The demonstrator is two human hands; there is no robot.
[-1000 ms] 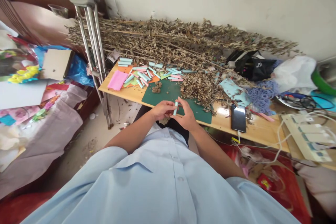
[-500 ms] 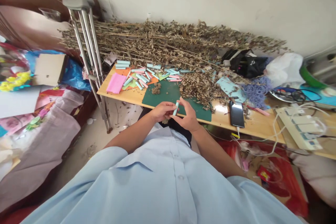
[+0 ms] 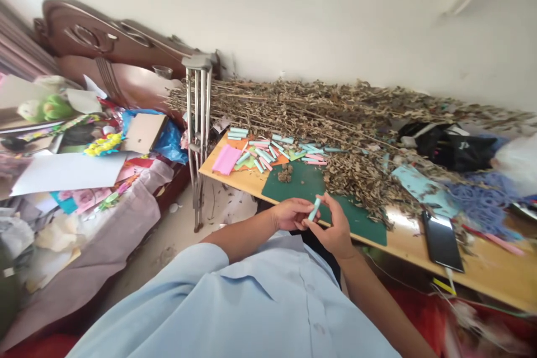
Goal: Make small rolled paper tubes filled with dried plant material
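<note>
Just off the table's front edge, a small light blue paper roll [image 3: 314, 209] is held between my hands. My right hand [image 3: 335, 230] pinches it lengthwise, thumb at the lower end and a finger by the upper end. From the other side, the curled fingers of my left hand [image 3: 294, 214] grip it; their tips are partly hidden. Beyond my hands lies a green mat [image 3: 274, 183], bearing a little clump of crumbled dried herb [image 3: 285, 173]. A heap of dried leaves [image 3: 356, 179] covers the mat's right part. Several blue and pink paper rolls [image 3: 264, 155] are scattered behind it.
Pink paper sheets [image 3: 227, 159] lie at the table's left end, beside metal crutches [image 3: 197, 140]. Long dried stalks [image 3: 293, 103] stretch along the wall. On the right are a phone [image 3: 442, 240] with a cable and purple cord [image 3: 478, 198]. A cluttered bed [image 3: 138, 201] stands left.
My view has swung left and up, so the table appears lower and further right, and more of the bed shows. Both hands keep hold of the blue paper roll, nearly unchanged in pose.
</note>
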